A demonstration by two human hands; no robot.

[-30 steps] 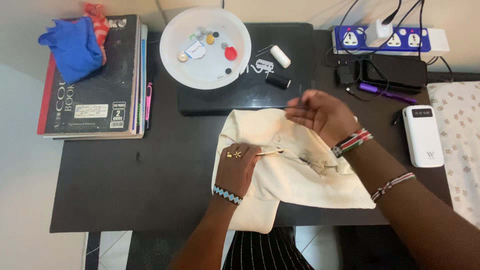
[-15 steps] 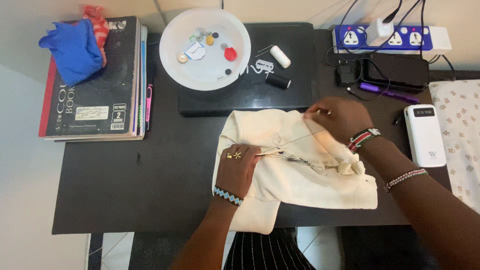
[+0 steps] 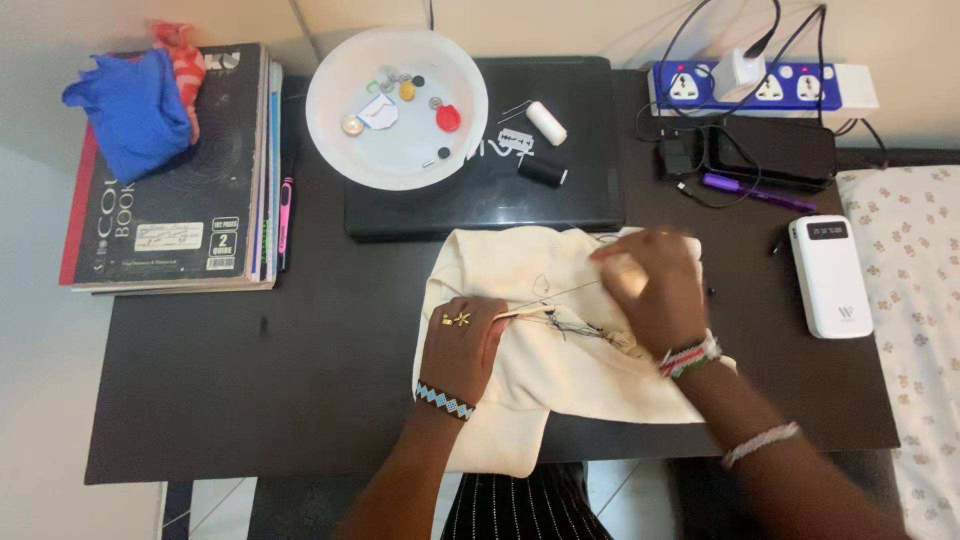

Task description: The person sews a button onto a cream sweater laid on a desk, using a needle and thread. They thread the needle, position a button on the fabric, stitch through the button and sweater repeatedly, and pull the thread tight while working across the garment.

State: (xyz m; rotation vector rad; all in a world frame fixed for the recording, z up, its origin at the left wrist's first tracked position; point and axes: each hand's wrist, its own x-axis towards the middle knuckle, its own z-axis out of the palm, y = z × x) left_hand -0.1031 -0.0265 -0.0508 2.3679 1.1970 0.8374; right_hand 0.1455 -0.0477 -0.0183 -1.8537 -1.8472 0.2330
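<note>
The left hand (image 3: 462, 345) lies flat on the cream cloth (image 3: 560, 340), fingers loosely together, pressing the fabric down on the counter (image 3: 250, 400); its fingertips sit at a line of dark stitching (image 3: 590, 330) near the cloth's middle. The right hand (image 3: 650, 290) is just to the right of the left hand, over the same cloth, fingers curled and pinched together; motion blur hides what the fingertips grip, though a thin thread (image 3: 570, 292) runs from them toward the stitching. Beyond both hands a white bowl (image 3: 340, 140) of small notions rests on a closed laptop (image 3: 580, 190), with a white spool (image 3: 546, 122) and a black spool (image 3: 541, 170) beside it. Far left of the left hand is a stack of books (image 3: 170, 200); right of the right hand lie a white power bank (image 3: 830, 275) and a power strip (image 3: 760, 85).
</note>
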